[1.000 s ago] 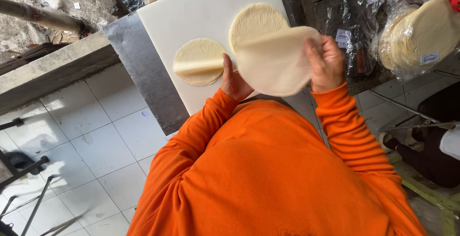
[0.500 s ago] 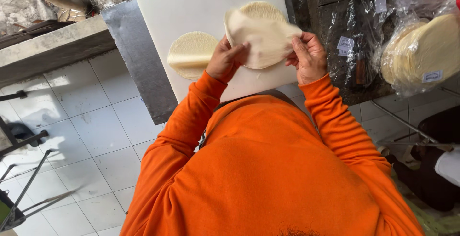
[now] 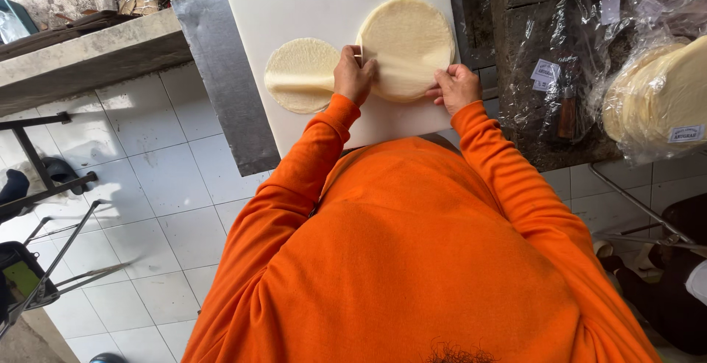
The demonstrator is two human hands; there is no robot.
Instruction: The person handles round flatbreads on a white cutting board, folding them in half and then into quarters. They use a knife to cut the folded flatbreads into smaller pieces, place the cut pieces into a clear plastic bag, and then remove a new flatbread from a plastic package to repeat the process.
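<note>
Head view: person in orange sleeves leaning over white cutting board (image 3: 309,2). Left hand (image 3: 355,76) curling fingers, pinching near-left edge of round flat dough sheet (image 3: 409,43). Right hand (image 3: 456,87) pinching sheet's edge at 5 o'clock, fingers bent. Sheet lying flat on board, toward its right side. Folded dough sheet (image 3: 302,74) lying at 9 o'clock of left hand, just beside it. Bagged stack of rounds (image 3: 663,98) sitting at 3 o'clock, well apart.

Pale round dough sheet (image 3: 409,43) flat on board, smaller folded round (image 3: 300,74) beside.
</note>
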